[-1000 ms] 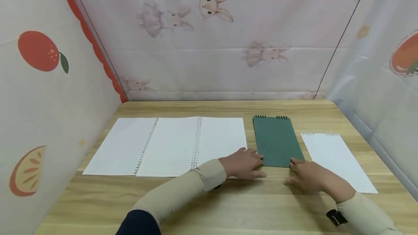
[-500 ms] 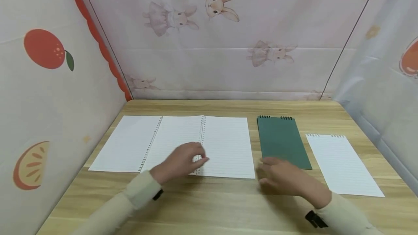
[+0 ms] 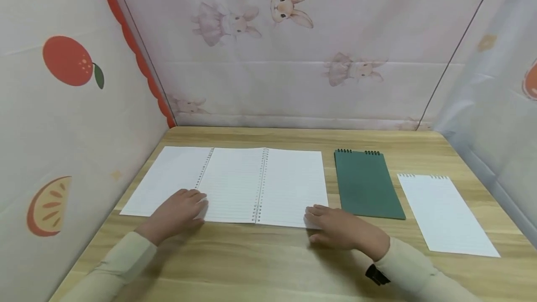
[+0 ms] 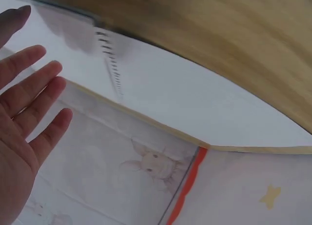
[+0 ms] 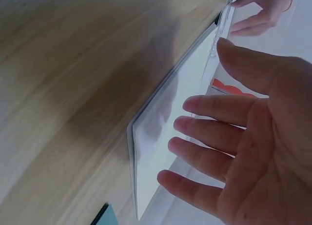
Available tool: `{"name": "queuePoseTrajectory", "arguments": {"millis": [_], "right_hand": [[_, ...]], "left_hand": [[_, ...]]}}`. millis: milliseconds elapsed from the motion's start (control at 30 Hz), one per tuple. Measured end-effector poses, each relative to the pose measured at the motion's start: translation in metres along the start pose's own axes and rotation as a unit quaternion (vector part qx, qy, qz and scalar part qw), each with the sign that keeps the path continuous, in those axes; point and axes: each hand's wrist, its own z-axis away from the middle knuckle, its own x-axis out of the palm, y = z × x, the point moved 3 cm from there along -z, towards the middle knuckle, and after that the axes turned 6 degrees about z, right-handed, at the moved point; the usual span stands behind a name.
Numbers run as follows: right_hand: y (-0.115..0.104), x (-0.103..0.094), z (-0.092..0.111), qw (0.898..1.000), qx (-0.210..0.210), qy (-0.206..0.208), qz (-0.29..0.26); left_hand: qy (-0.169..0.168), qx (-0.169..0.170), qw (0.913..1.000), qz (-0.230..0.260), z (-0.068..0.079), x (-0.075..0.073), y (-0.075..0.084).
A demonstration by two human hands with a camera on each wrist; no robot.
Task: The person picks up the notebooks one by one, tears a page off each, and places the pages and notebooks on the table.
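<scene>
A spiral notebook [image 3: 293, 185] lies spread with lined white pages on both sides of its coil. Left of it, a loose white sheet [image 3: 168, 176] with a perforated right edge lies alongside. My left hand [image 3: 178, 211] hovers over the near side where sheet and notebook meet, fingers extended and holding nothing in the left wrist view. My right hand [image 3: 341, 227] is at the notebook's near right corner; in the right wrist view its fingers are spread and hold nothing. Whether either hand touches paper I cannot tell. Right of the notebook is a green top-coil notepad [image 3: 369, 183].
A torn-out lined sheet [image 3: 449, 213] with a ragged top edge lies right of the green notepad. Everything lies on a wooden table [image 3: 260, 264]. Printed cloth walls [image 3: 260, 83] stand at the back and both sides.
My left hand has moved left from beside the green notepad, across the notebook. My right hand has moved left from the notepad to the notebook's corner. The view has shifted slightly.
</scene>
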Motion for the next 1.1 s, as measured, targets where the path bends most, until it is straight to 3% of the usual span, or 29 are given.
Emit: {"name": "queuePoseTrajectory", "arguments": {"millis": [233, 467, 600, 667, 767, 867, 933, 1033, 1100], "right_hand": [[-0.006, 0.005, -0.010, 1.000, -0.028, -0.002, 0.011], [-0.016, 0.004, -0.021, 0.998, -0.053, -0.005, 0.021], [-0.018, 0.003, -0.022, 0.999, -0.049, -0.010, 0.019], [-0.017, 0.003, -0.021, 0.999, -0.042, -0.013, 0.019], [-0.015, 0.006, -0.021, 0.999, -0.040, -0.013, 0.021], [-0.012, 0.007, -0.021, 0.999, -0.043, -0.009, 0.025], [-0.011, 0.007, -0.021, 0.999, -0.042, -0.007, 0.026], [-0.010, 0.006, -0.020, 0.999, -0.045, -0.003, 0.024], [-0.011, 0.006, -0.020, 0.999, -0.046, -0.001, 0.022]], "left_hand": [[-0.020, 0.026, 0.9976, -0.060, 0.014, 0.006, -0.003], [-0.052, 0.079, 0.9867, -0.132, 0.019, 0.011, 0.005], [-0.068, 0.072, 0.9840, -0.148, 0.015, 0.009, 0.014], [-0.061, 0.064, 0.9854, -0.145, 0.012, 0.010, 0.015], [-0.014, 0.048, 0.9909, -0.125, 0.010, 0.013, 0.010], [0.053, 0.017, 0.9966, -0.061, 0.009, 0.016, 0.000], [0.093, -0.019, 0.9954, -0.009, 0.009, 0.015, -0.006], [0.121, -0.107, 0.9841, 0.075, 0.009, 0.014, -0.017], [0.120, -0.172, 0.9655, 0.154, 0.008, 0.013, -0.024]]}}
